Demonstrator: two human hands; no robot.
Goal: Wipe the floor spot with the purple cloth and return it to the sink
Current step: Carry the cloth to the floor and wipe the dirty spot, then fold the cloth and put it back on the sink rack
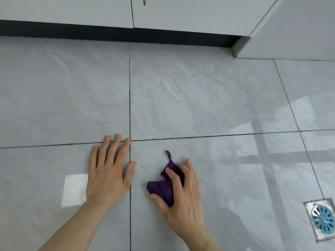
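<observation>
A crumpled purple cloth [162,188] lies on the grey tiled floor [181,96], its hanging loop pointing away from me. My right hand [183,196] presses down on the cloth, fingers spread over it and thumb at its near edge. My left hand [108,171] rests flat on the floor to the left of the cloth, fingers apart, holding nothing. A faint wet sheen shows on the tile around the cloth. No distinct spot is visible, and the sink is out of view.
Pale cabinet doors [181,13] with a dark toe-kick [108,33] run along the far side. A metal floor drain with a blue grate [321,219] sits at the lower right. A bright light patch [75,190] lies left of my left hand.
</observation>
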